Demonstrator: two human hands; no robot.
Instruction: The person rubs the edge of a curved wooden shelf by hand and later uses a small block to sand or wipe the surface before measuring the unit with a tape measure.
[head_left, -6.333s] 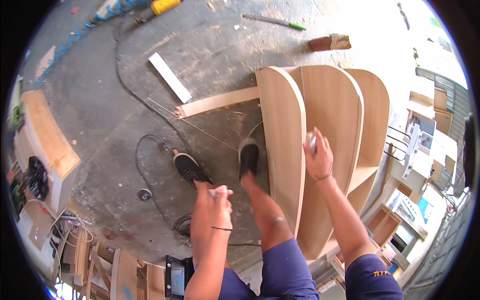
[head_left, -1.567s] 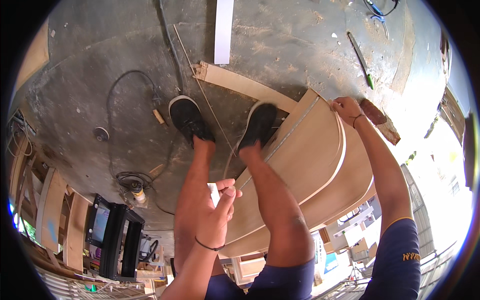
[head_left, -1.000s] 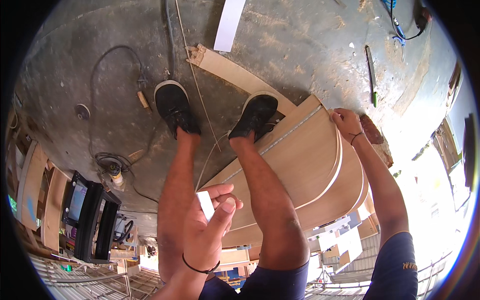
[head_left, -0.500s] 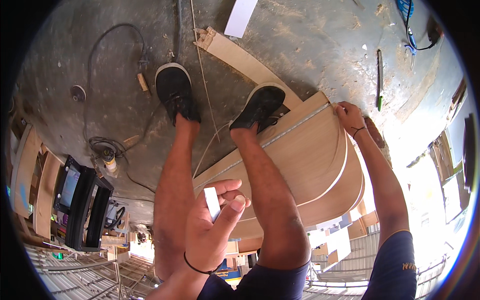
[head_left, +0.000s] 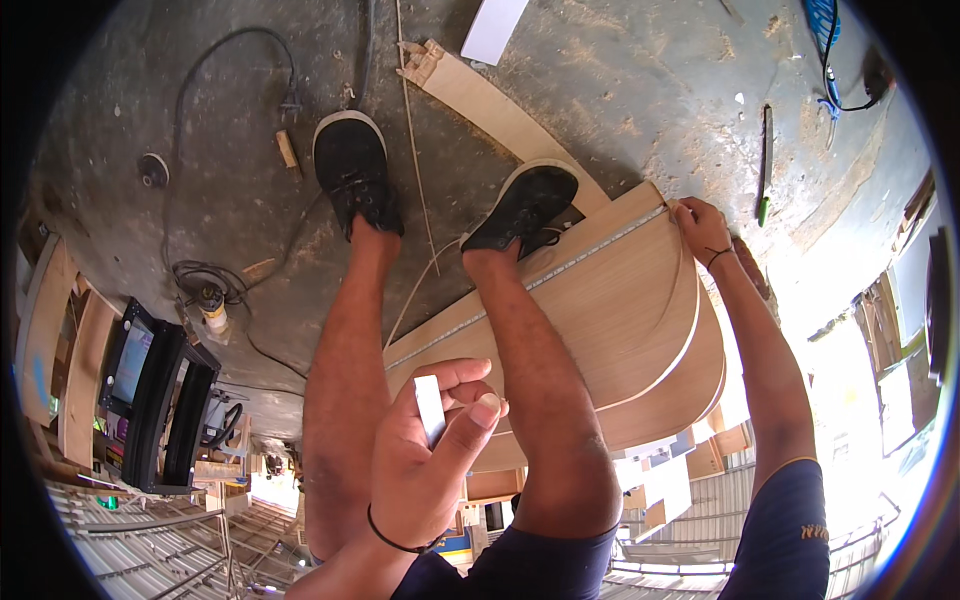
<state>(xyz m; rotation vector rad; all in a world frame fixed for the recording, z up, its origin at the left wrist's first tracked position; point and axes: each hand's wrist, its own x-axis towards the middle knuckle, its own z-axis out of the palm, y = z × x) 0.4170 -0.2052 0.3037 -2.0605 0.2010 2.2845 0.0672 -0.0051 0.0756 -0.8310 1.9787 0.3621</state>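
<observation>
In my left hand (head_left: 425, 450), the thumb and curled fingers close round a small white rectangular piece (head_left: 429, 408), held above the plywood board. My right hand (head_left: 704, 228) is closed at the board's far right edge, on the end of a thin silvery tape measure (head_left: 590, 252). The tape runs straight across the curved plywood board (head_left: 620, 315), passing under my leg toward the lower left. A second rounded panel (head_left: 690, 388) shows beneath the first. My right foot in a black shoe (head_left: 525, 205) stands by the board's straight edge.
A curved wooden strip (head_left: 500, 105) lies ahead on the concrete floor, near a white board (head_left: 492, 30). A green-tipped tool (head_left: 765, 170) lies to the right. Black cable and a power tool (head_left: 213, 308) lie at left, with a dark frame (head_left: 160, 395) beyond.
The view has shifted slightly. Both hands keep nearly the same place and hold, and the tape stays lying across the board.
</observation>
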